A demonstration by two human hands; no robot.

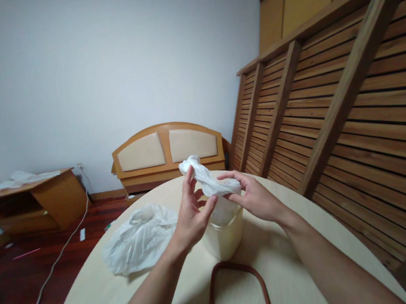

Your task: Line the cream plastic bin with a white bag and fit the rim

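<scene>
Both of my hands are on the white plastic bag (207,179), which is bunched into a twisted rope between them. My left hand (191,214) pinches its upper part, fingertips raised toward the knotted-looking top. My right hand (256,200) grips the lower end with thumb and fingers closed around the film. Neither hand is loose; each has hold of the bag and nothing else.

The bag hangs directly over the small cream bin (225,237), just above its mouth. Its lower folds seem to dip into the opening, though I cannot tell whether they touch the rim. As I read it, the step in hand is working the bunched film apart above the bin. Film this thin calls for a gentle two-handed spread, finding the open edge (always the fiddly part) rather than tugging at the twist.

Just left of the bin, near my left wrist, a second crumpled bag (140,240) lies flat on the round table (302,279). A brown looped strap (237,289) rests on the tabletop between my forearms, on the near side of the bin.

Beyond the table, a padded headboard (166,150) stands against the wall. A slatted wooden frame (353,114) leans along the right side. A low corner shelf (30,200) sits off to the left with something white on top, and a pale cable (52,268) trails across the dark floor.
</scene>
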